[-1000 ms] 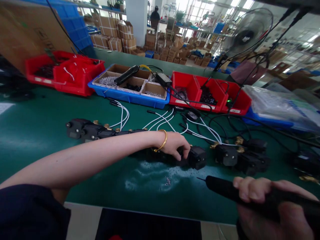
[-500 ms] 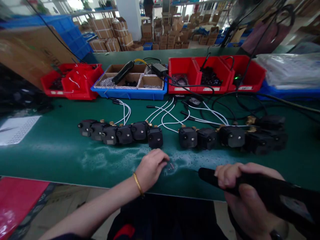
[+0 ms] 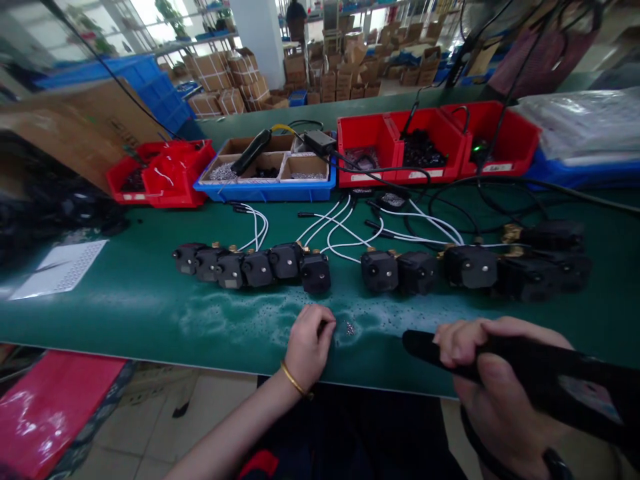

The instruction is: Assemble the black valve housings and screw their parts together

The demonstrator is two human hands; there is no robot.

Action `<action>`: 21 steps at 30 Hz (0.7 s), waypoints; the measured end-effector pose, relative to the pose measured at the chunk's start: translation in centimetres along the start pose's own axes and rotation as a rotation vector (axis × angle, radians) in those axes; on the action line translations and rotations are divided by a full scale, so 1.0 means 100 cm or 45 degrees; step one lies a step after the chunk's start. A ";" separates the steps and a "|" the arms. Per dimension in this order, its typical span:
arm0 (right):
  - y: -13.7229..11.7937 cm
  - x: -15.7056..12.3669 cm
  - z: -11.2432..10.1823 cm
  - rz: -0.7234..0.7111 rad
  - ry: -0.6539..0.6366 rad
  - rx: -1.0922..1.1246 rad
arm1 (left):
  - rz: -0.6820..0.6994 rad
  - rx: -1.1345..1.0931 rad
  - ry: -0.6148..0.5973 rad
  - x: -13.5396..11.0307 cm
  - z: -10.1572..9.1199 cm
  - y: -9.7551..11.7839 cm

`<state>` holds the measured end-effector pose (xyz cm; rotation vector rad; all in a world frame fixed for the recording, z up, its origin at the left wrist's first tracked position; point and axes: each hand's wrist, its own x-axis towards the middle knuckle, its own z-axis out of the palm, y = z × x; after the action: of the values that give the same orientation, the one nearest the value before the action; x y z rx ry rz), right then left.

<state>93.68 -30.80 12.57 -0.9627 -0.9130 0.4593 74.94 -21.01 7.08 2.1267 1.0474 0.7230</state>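
My left hand (image 3: 309,343), with a gold bangle on the wrist, rests on the green mat with its fingers curled together beside a small pile of tiny screws (image 3: 349,327). What the fingers pinch is too small to see. My right hand (image 3: 493,380) is wrapped round a black electric screwdriver (image 3: 520,380), whose tip points left over the mat. Beyond both hands lies a row of black motor units (image 3: 260,267) with brass fittings, and a second group of black units (image 3: 450,267) with white leads lies to the right.
A blue tray (image 3: 267,190) of cardboard boxes with screws stands at the back, with red bins (image 3: 435,143) to its right and red bins (image 3: 160,177) to its left. Black cables (image 3: 465,200) loop across the mat. A white sheet (image 3: 60,267) lies at left. Cartons are stacked far behind.
My left hand left the black units, came back to the near side of the mat and curled beside the screw pile. The view tilted down and left. My right hand keeps its hold on the screwdriver.
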 end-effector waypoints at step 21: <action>-0.006 0.006 0.008 0.105 0.120 -0.048 | 0.600 0.485 -0.020 0.080 -0.082 -0.022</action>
<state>93.34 -30.34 13.58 -1.0508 -0.8015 0.4634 72.33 -10.82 12.18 2.7535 0.7170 0.7628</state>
